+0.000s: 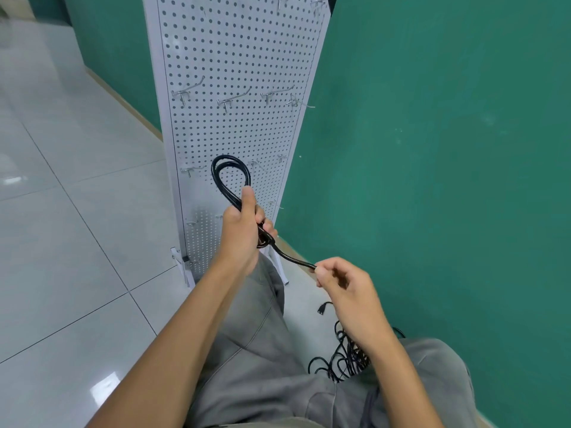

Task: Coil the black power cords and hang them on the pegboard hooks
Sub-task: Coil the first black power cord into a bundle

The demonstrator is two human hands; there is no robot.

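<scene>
Progress stood at an early stage, judging by the bare hooks. One black power cord (pixel 230 176) was partly coiled: its loops rose in a narrow oval above the left hand (pixel 244 230), in front of the lower part of the white pegboard (pixel 234 72). The left hand was wrapped around the gathered strands at the base of the loops, fingers curled tight on the bundle, thumb lying up along it. From the underside of that fist a short free tail of the cord ran down and to the right to the right hand (pixel 343 284), which pinched the tail's end between thumb and fingertips; whether a plug sat inside that pinch could not be told.

Coiling of this cord looked nearly finished, since only the short tail remained outside the bundle. That tail probably had to be wrapped or tucked before the coil could go on a hook.

None of the metal hooks (pixel 230 101) visible on the pegboard carried a cord, neither the row across the middle nor the smaller ones lower down. So no hanging appeared done on the part of the board in view; its top was cut off by the frame.

On the floor (pixel 77 242), between the person's knees and beside the green wall (pixel 448 149), lay a loose tangle of further black cords (pixel 343 362), with one plug (pixel 323 307) lying apart from the heap. Those looked untouched and would each need coiling and hanging.
</scene>
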